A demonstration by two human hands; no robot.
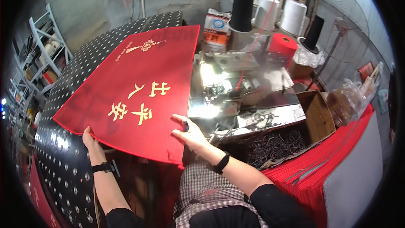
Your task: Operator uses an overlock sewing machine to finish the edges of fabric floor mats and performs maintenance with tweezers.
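Note:
A red mat (pixel 164 67) with gold characters and a gold knot ornament lies spread before me, partly on the studded black table and reaching to the sewing machine at its right edge. My left hand (pixel 90 140) grips the near left edge, some fingers hidden beneath it. On the mat's right side rests my right hand (pixel 190 134), thumb and forefinger stretched apart on the surface. A small dark object (pixel 186 126) sits at its fingers; whether worn or held, I cannot tell. The sewing machine (pixel 236 65) has a lit lamp and red thread running up.
Black, white and red thread cones (pixel 267 12) stand behind the machine. A cardboard box (pixel 314 116) and a heap of dark thread scraps (pixel 276 147) are at right, above a tall stack of red mats (pixel 312 169). The black table (pixel 63 143) has metal studs. Shelving (pixel 50 38) stands far left.

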